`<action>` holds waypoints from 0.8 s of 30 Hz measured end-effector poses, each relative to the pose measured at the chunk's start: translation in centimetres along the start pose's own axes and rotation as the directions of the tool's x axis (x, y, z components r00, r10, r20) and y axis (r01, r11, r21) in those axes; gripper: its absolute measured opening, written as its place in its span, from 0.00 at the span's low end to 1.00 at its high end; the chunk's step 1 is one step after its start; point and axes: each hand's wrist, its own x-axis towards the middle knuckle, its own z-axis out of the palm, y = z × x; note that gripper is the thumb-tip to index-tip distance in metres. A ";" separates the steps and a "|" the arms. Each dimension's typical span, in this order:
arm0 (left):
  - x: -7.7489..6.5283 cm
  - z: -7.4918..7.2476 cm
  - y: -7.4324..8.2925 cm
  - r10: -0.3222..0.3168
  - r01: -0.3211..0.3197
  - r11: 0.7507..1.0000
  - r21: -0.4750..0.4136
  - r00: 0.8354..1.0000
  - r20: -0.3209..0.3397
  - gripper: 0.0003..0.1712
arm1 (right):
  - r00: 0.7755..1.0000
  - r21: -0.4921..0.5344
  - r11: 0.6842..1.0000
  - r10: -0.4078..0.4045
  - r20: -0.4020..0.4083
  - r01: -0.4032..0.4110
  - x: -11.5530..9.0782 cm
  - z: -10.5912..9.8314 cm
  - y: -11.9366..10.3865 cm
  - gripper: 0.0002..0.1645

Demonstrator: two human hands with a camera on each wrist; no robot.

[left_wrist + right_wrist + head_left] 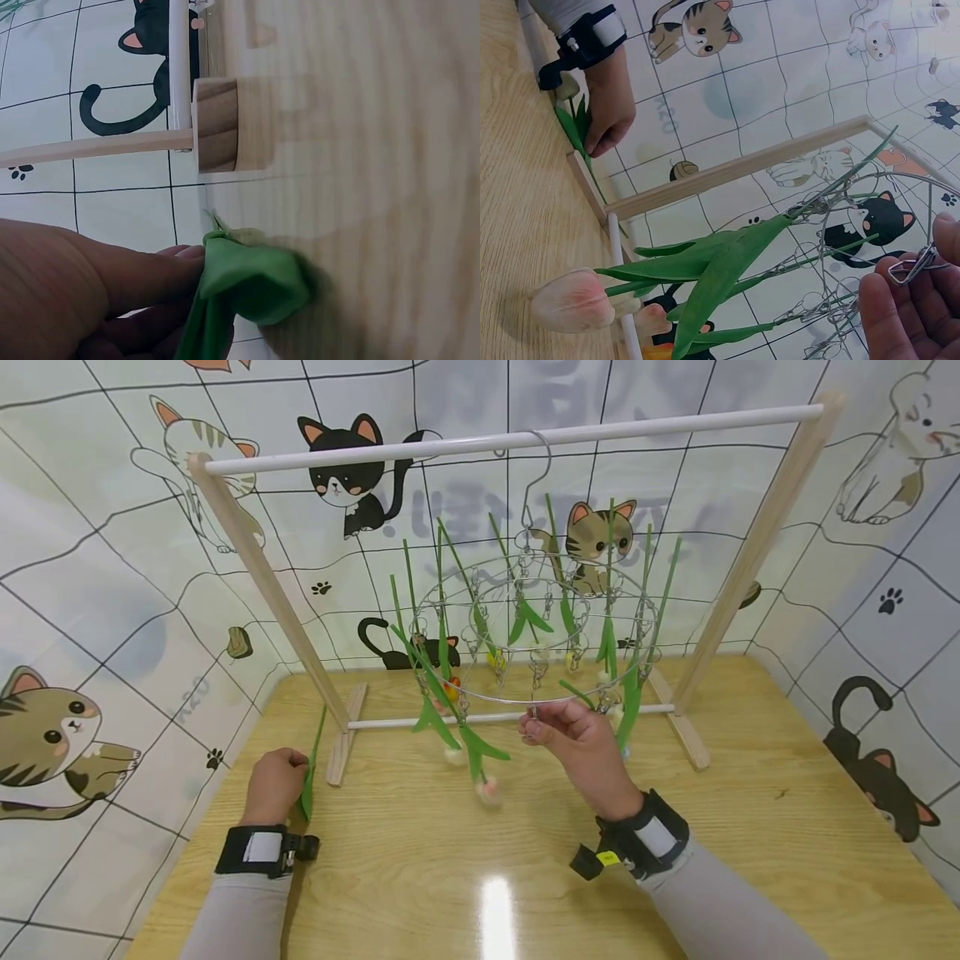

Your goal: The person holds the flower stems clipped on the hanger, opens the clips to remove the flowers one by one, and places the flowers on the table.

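At the left of the table, my left hand pinches the green stem of an artificial tulip. In the left wrist view its green leaf sits beside the fingertips; in the right wrist view a pale bud shows under the wrist. My right hand pinches a small metal clip at the front rim of a round wire drying hanger. That clip has no flower in it. Several tulips hang heads down from other clips, one with a pale pink bloom left of the right hand.
The hanger's hook hangs on the white top bar of a wooden rack. Its legs stand on the wooden table, joined by a low white rod. Behind is a cat-patterned sheet.
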 end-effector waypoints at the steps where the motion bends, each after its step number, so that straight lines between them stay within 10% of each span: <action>1: 0.0 0.0 -0.1 0.007 -0.007 1.000 0.006 1.000 0.003 0.12 | 1.000 -0.002 1.000 0.001 -0.001 -0.001 0.0 0.0 0.0 0.16; 12: -1.3 -1.0 2.1 0.120 -0.128 0.980 0.154 0.991 0.065 0.11 | 1.000 0.001 1.000 0.005 0.002 -0.005 0.0 0.0 0.1 0.14; 24: -1.4 -0.8 2.6 0.098 -0.131 0.965 0.225 0.983 0.154 0.09 | 1.000 -0.016 1.000 0.007 0.016 -0.007 0.0 0.0 0.1 0.16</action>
